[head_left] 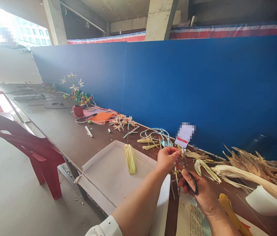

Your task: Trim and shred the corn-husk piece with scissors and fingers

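Note:
My left hand [166, 159] pinches a small strip of dried corn husk [179, 149] above the brown table [64, 131]. My right hand [199, 190] grips black-handled scissors [189, 177], whose blades point up at that strip. A folded yellow husk bundle [130, 158] lies in a flat white cardboard tray [106, 173] just left of my left hand. Thin husk trimmings are scattered on the table beneath both hands.
A heap of dried husks [253, 170] and a white bowl [266, 200] sit at right. Teal ribbon [158, 134], a red-and-white card [184, 139], orange paper [101, 117], a red spool [78, 110] and husk flowers [73, 83] line the blue partition [202, 85]. Red plastic chairs [22, 144] stand left.

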Action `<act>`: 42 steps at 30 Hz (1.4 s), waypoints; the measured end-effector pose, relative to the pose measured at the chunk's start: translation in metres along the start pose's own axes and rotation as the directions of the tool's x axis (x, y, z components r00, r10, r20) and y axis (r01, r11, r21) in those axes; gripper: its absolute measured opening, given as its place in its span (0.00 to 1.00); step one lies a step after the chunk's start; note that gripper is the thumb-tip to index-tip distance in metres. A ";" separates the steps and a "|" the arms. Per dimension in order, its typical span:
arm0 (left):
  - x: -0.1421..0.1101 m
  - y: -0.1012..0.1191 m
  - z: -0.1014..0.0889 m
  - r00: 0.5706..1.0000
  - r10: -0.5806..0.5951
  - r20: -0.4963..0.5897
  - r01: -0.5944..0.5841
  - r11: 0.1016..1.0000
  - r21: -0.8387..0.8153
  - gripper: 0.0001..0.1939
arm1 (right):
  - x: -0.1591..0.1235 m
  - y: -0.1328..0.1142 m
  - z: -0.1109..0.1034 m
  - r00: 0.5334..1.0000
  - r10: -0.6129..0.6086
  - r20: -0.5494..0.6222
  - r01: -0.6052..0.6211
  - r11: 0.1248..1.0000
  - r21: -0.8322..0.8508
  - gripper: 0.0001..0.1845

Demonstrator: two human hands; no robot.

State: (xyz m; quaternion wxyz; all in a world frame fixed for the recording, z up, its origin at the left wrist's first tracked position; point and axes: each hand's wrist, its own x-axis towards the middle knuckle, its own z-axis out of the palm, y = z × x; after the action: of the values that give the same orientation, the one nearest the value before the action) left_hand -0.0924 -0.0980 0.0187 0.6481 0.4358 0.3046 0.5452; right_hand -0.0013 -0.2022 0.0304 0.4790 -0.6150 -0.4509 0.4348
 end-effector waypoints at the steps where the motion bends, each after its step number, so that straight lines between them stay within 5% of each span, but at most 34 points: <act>1: 0.000 0.000 0.000 1.000 0.000 -0.001 0.000 1.000 0.007 0.09 | 0.000 0.000 0.000 1.000 0.003 0.007 -0.003 1.000 -0.012 0.22; 24: -0.007 0.005 0.006 0.993 -0.028 -0.115 0.036 0.997 0.070 0.05 | -0.001 -0.001 0.006 0.999 -0.029 -0.039 0.026 0.997 -0.067 0.19; 42: -0.004 0.003 0.003 0.996 -0.033 -0.083 0.038 0.998 0.055 0.09 | 0.000 -0.001 0.003 1.000 -0.028 -0.003 0.027 0.998 -0.061 0.21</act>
State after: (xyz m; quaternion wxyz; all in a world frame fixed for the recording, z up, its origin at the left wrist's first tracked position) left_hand -0.0918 -0.1029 0.0227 0.6320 0.4259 0.3540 0.5421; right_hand -0.0042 -0.2017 0.0309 0.4668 -0.6240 -0.4714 0.4129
